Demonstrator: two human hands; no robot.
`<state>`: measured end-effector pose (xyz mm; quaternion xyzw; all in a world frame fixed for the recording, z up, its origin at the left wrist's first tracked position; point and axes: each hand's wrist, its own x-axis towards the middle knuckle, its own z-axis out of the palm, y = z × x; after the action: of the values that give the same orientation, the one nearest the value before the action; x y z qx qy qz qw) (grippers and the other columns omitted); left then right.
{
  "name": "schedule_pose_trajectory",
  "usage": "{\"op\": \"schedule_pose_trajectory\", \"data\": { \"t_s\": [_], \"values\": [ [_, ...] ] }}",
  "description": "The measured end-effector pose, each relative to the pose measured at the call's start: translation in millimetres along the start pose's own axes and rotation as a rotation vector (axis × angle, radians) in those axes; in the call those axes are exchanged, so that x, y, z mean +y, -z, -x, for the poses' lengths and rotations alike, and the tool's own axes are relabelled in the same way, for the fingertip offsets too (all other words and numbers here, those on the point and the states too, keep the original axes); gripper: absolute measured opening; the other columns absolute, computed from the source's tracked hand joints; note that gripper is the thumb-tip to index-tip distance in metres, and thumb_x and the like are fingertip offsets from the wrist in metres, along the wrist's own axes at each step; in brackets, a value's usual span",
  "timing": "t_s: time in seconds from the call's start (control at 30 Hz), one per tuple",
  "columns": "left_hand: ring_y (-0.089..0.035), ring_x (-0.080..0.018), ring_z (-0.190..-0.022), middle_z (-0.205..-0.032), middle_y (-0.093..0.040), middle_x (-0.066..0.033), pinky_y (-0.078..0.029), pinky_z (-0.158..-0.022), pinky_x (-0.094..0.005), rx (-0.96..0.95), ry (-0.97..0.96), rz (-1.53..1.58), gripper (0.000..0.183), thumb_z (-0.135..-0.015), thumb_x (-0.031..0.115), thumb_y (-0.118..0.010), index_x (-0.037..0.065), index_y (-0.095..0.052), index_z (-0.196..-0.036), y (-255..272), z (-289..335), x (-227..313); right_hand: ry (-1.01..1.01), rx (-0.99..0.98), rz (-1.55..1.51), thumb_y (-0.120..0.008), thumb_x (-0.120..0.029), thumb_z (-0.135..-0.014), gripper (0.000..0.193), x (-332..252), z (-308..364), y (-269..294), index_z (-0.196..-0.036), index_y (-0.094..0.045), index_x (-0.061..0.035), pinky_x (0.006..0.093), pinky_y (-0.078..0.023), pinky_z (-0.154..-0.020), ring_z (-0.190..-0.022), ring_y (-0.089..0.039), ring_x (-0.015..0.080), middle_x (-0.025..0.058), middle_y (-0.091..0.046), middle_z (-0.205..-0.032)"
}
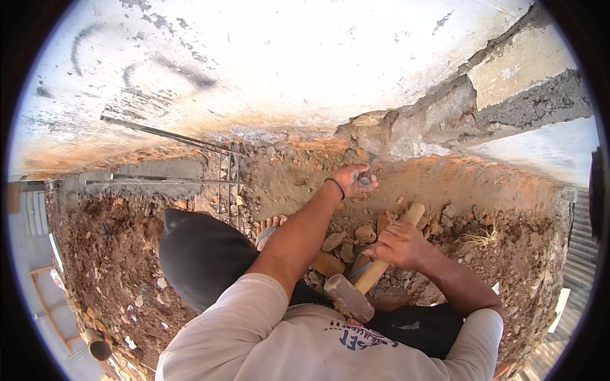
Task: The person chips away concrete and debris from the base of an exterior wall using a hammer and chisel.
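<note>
My left hand [354, 181], with a dark band at its wrist, is closed round a metal chisel [365, 181] near the foot of the wall. The chisel's round grey end shows between the fingers; most of its shaft is hidden by the hand. In my right hand [402, 245] is a club hammer, gripped by its pale wooden handle [375, 274]. The hammer's blocky, worn head [349, 298] hangs low, close to my shirt and apart from the chisel. Ahead of my left hand, the wall's broken base [406, 130] shows rough mortar and brick.
A white, stained wall [267, 70] rises ahead, cracked at the right. Steel rebar [168, 134] with tied stirrups juts out at the left. Loose stones [365, 234] and brown soil [114, 254] surround my sandalled feet. A pipe end [98, 348] lies at the lower left.
</note>
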<state>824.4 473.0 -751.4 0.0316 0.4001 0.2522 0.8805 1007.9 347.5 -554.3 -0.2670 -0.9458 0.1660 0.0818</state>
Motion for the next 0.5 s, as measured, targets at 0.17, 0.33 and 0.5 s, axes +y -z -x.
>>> {"op": "schedule_pose_trajectory", "data": {
  "t_s": [0.17,0.33,0.5],
  "values": [
    [-0.071,-0.0345,-0.088,-0.093,-0.068,-0.0147,-0.062,-0.085,-0.0493,-0.031,-0.019,-0.057,0.023,-0.098,0.016,-0.063,-0.003,-0.056,-0.110,11.0,-2.0,-0.4,-0.688,-0.218,0.013,-0.073,-0.017,-0.074,0.025,58.1,23.6,-60.9,-0.093,-0.061,-0.0062,0.0454,-0.055,-0.076,-0.078,-0.070,0.0340,0.0151,-0.068,-0.082],
    [-0.071,-0.0338,-0.092,-0.093,-0.068,-0.0145,-0.061,-0.087,-0.0476,-0.052,0.003,-0.036,0.020,-0.099,0.017,-0.062,-0.001,-0.058,-0.104,9.9,2.1,3.9,-0.308,-0.178,-0.046,-0.073,-0.019,-0.080,0.024,10.2,0.9,-14.7,-0.096,-0.061,-0.0053,0.0468,-0.054,-0.078,-0.084,-0.071,0.0345,0.0179,-0.072,-0.090],
    [-0.071,-0.0342,-0.092,-0.091,-0.069,-0.0134,-0.060,-0.088,-0.0478,-0.069,-0.013,-0.005,0.018,-0.099,0.017,-0.062,0.000,-0.057,-0.102,0.0,0.0,4.7,-0.399,-0.225,-0.040,-0.075,-0.019,-0.077,0.025,33.1,1.3,-36.4,-0.093,-0.060,-0.0069,0.0452,-0.055,-0.072,-0.080,-0.070,0.0325,0.0143,-0.070,-0.084]
  ]
}}
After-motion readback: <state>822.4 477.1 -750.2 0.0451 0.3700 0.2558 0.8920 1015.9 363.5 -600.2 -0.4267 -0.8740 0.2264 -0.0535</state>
